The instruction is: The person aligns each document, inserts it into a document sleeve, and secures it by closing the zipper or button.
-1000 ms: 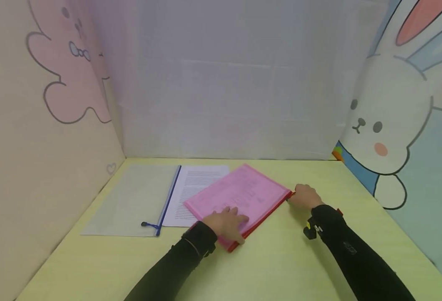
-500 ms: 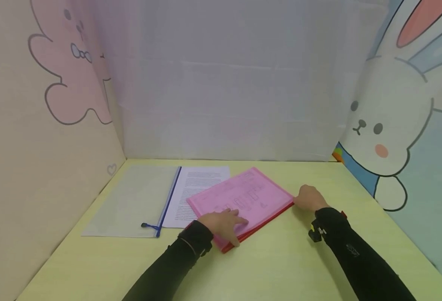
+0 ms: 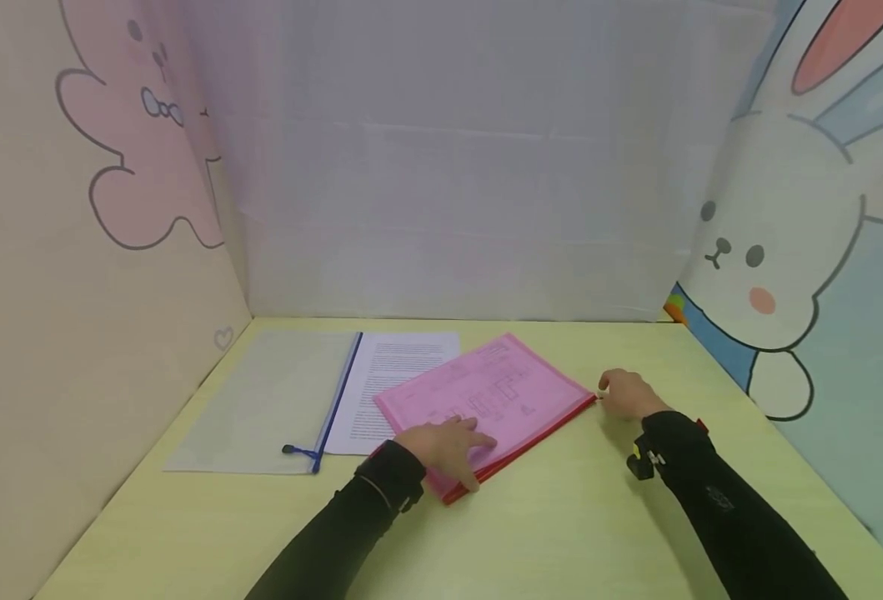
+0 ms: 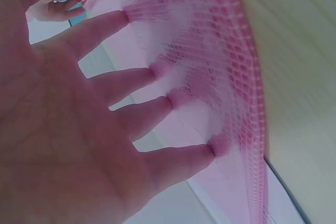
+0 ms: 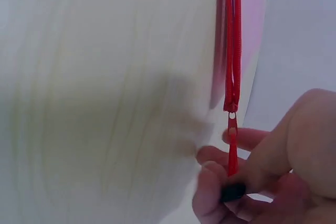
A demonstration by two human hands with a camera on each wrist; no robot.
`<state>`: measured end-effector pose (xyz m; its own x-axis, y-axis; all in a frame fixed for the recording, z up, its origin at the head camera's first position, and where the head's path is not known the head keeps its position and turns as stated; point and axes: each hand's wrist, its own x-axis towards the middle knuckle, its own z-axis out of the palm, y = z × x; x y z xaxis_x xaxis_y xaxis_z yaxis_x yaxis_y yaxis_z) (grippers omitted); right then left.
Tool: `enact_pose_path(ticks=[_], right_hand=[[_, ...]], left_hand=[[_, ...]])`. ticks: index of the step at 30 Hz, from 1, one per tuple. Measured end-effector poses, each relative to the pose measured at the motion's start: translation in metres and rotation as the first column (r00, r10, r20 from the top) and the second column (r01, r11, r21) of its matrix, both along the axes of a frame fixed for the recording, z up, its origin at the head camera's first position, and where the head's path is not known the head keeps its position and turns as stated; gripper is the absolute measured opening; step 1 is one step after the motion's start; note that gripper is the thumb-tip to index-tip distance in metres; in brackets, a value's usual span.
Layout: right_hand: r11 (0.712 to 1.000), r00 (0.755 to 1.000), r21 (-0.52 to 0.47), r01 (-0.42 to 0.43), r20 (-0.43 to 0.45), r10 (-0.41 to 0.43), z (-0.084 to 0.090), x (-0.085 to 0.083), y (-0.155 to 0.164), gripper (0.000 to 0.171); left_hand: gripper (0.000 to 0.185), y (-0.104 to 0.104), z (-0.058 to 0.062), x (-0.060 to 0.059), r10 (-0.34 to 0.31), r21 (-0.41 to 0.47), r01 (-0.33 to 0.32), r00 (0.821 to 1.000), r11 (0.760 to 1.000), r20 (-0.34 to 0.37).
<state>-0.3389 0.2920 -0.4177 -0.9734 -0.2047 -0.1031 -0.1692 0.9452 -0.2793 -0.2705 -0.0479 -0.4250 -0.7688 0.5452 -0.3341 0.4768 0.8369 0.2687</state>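
A pink mesh zipper pouch (image 3: pixel 486 387) with a red zipper along its near edge lies slanted on the table, with a printed sheet showing through. My left hand (image 3: pixel 444 450) rests on its near left part, fingers spread; in the left wrist view the fingertips (image 4: pixel 212 150) press into the mesh. At the pouch's right corner my right hand (image 3: pixel 629 393) pinches the red zipper pull (image 5: pixel 232 153), whose dark end tab (image 5: pixel 233 192) shows between thumb and fingers. Above the slider, the two rows of the red zipper (image 5: pixel 232 40) run side by side with a narrow gap.
Left of the pouch lies a clear zipper pouch (image 3: pixel 261 400) with a blue zipper and a dark-tipped blue pull (image 3: pixel 302 451). A printed sheet of paper (image 3: pixel 403 358) lies beside it, partly under the pink pouch. Walls with cartoon pictures (image 3: pixel 779 217) border the table.
The pink pouch has shifted slightly to the right and toward me. My right hand has moved right, off the corner, with the zipper pull. The left hand has slid slightly left.
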Motion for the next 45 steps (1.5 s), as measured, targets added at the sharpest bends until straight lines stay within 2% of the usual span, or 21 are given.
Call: enact_pose_path(ticks=[4, 10, 16, 26, 32, 40, 45], right_hand=[[0.998, 0.999, 0.042, -0.053, -0.002, 0.053, 0.002, 0.001, -0.001, 0.022], [0.996, 0.999, 0.085, 0.021, 0.048, -0.025, -0.003, 0.005, -0.008, 0.021], [0.979, 1.0, 0.205, -0.016, -0.009, 0.018, -0.011, 0.006, -0.011, 0.018], [0.983, 0.999, 0.181, -0.008, -0.05, 0.017, -0.016, 0.01, -0.015, 0.015], [0.98, 0.995, 0.195, -0.045, -0.076, 0.06, -0.019, 0.011, -0.023, 0.014], [0.973, 0.997, 0.223, -0.055, -0.033, 0.064, -0.019, 0.016, -0.039, 0.016], [0.973, 0.997, 0.222, -0.059, -0.04, 0.07, -0.019, 0.019, -0.039, 0.015]], left_hand=[[0.07, 0.0, 0.0, -0.001, 0.003, -0.004, -0.003, 1.0, 1.0, -0.003], [0.071, -0.001, -0.001, -0.001, 0.012, -0.006, -0.012, 1.0, 1.0, -0.003], [0.071, -0.001, -0.002, 0.0, 0.016, -0.013, -0.016, 1.0, 1.0, -0.001], [0.07, 0.0, 0.0, 0.001, 0.026, -0.014, -0.026, 1.0, 1.0, 0.0], [0.072, 0.0, 0.0, 0.002, 0.034, -0.011, -0.034, 0.999, 0.999, -0.003], [0.073, 0.001, -0.002, 0.001, 0.041, -0.015, -0.041, 0.999, 0.999, -0.012], [0.073, 0.0, -0.003, 0.001, 0.041, -0.012, -0.041, 0.999, 0.999, -0.011]])
